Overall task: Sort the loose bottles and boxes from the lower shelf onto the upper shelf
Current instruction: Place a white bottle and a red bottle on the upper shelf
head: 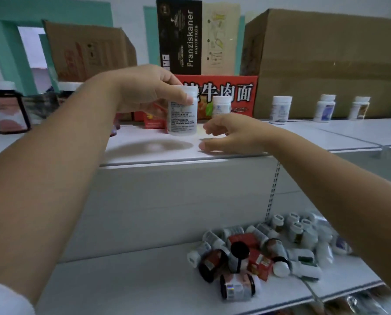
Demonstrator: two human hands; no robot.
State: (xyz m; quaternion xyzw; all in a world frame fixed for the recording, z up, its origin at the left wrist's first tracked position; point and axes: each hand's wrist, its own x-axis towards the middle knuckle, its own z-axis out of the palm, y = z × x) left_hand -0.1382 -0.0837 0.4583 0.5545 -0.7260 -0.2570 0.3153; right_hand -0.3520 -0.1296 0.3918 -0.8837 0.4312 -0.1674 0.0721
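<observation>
The left hand (144, 87) grips a white bottle (182, 114) from above, thumb across the front just under the cap and fingers wrapped behind; the bottle stands upright, dense small print down its label, too fine to read, its base right at the surface of the upper shelf (144, 155), though contact is hard to call. Just to its right the right hand (231, 135) hangs slack, fingers loosely spread, holding nothing, thumb low by the shelf's front edge. Behind them sit a small red box (152, 120) and a smaller white bottle (221, 105), backed by a red carton (235, 92) with big white characters "牛肉面". Above that stands a black carton (178, 37) reading "Franziskaner NATURTRÜB". A large brown box (326, 64) fills the right, three white bottles (325, 108) lined up before it. Dark jars (5, 110) stand far left. Down on the lower shelf (133, 276), a jumbled pile (258, 253) of bottles and red boxes lies on its side
</observation>
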